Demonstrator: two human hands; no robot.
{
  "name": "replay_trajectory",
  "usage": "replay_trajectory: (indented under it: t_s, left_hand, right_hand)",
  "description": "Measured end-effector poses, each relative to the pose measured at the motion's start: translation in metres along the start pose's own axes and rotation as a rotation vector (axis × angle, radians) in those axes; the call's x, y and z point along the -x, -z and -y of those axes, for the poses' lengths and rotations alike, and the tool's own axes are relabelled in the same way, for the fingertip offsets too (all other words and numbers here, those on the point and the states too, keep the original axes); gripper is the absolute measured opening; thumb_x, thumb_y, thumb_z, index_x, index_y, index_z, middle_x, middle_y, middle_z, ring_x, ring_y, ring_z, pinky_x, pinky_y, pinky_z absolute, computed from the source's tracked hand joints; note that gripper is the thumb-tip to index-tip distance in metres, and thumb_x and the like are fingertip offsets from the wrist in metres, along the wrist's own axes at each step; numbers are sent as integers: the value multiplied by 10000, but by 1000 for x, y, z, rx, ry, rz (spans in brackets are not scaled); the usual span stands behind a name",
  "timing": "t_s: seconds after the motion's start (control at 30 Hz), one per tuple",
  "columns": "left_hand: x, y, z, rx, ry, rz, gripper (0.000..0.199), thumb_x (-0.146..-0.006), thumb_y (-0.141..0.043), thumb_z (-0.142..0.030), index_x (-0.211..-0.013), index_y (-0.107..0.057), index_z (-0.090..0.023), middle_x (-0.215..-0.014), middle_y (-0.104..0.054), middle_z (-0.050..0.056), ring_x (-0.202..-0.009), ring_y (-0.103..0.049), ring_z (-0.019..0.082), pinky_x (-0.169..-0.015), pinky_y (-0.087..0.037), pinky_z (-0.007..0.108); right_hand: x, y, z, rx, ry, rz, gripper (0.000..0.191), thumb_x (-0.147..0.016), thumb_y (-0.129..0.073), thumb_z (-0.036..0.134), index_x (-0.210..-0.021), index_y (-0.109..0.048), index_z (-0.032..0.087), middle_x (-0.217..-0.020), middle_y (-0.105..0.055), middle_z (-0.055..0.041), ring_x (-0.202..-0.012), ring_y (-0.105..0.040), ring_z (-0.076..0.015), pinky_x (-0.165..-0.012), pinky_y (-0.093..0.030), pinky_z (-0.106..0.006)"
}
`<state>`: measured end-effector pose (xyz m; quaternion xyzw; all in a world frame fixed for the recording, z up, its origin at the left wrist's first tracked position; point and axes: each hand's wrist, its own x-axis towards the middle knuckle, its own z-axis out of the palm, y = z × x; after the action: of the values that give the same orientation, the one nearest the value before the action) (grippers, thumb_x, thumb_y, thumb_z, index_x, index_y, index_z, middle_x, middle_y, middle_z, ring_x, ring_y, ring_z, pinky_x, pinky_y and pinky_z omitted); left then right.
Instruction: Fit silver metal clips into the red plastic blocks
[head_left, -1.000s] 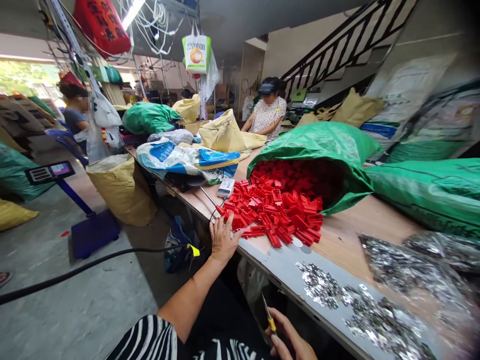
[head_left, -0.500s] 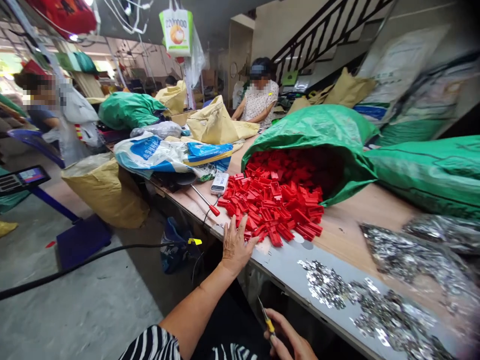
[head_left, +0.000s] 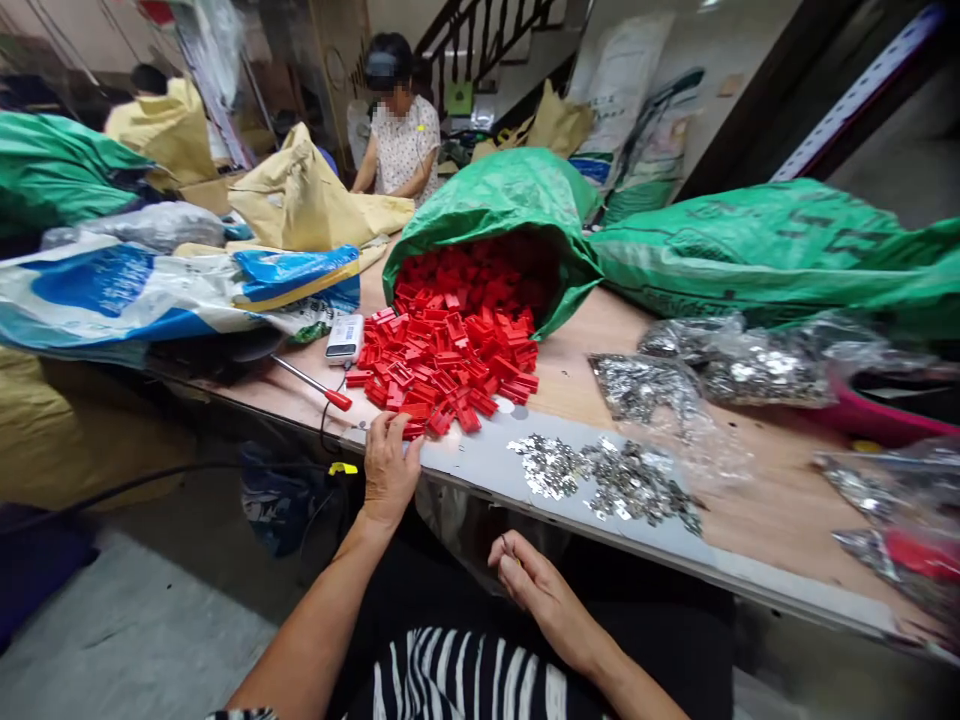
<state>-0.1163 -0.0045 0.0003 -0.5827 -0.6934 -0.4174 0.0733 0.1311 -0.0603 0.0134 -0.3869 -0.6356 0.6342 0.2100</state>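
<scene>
Red plastic pieces [head_left: 442,360] spill out of a green sack [head_left: 495,195] onto the table. My left hand [head_left: 390,470] rests at the table's front edge, its fingertips touching the nearest red pieces; the fingers are slightly apart. My right hand [head_left: 525,580] hangs low in front of the table, its fingers closed round a small tool whose tip barely shows. Small silvery metal pieces [head_left: 551,467] lie in two loose heaps on the grey strip, right of the red pile.
A red-handled rod [head_left: 339,399] and a white device [head_left: 345,338] lie left of the pile. Clear bags of metal parts [head_left: 645,385] and a pink container [head_left: 862,405] stand right. Another person [head_left: 405,150] sits across the table.
The view has swung right, showing more of the table's right side. My right hand has come up, and the yellow-handled tool is now mostly hidden by its fingers. My left hand stays by the red pieces.
</scene>
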Motion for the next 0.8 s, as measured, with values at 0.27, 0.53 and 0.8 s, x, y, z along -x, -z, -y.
replay_trajectory:
  t_s: [0.27, 0.53, 0.8]
  left_hand:
    - [-7, 7, -10, 6, -56, 60, 261, -809, -586, -152, -1067, -623, -159, -1145, -542, 132, -1082, -551, 261, -959, -467, 407]
    - [-1, 15, -7, -31, -96, 81, 295, -842, -529, -153, -1113, -642, -160, -1186, -546, 138, -1045, -571, 245, -949, -464, 380]
    - [-4, 9, -15, -215, -166, 221, 320, -848, -559, -238, -1155, -649, -245, -1205, -556, 132, -995, -580, 280, -846, -481, 432]
  right_hand:
    - [19, 35, 11, 66, 34, -163, 329, -934, -417, 488, -913, -561, 193, -694, -468, 13, -604, -420, -116, -564, -365, -234]
    - [43, 100, 21, 480, 96, -574, 265, -908, -472, 433, -896, -587, 196, -800, -594, -28, -730, -548, -163, -675, -426, -269]
    - [41, 111, 14, 871, 116, -663, 170, -893, -481, 294, -921, -624, 208, -919, -651, -69, -779, -604, -199, -715, -463, -314]
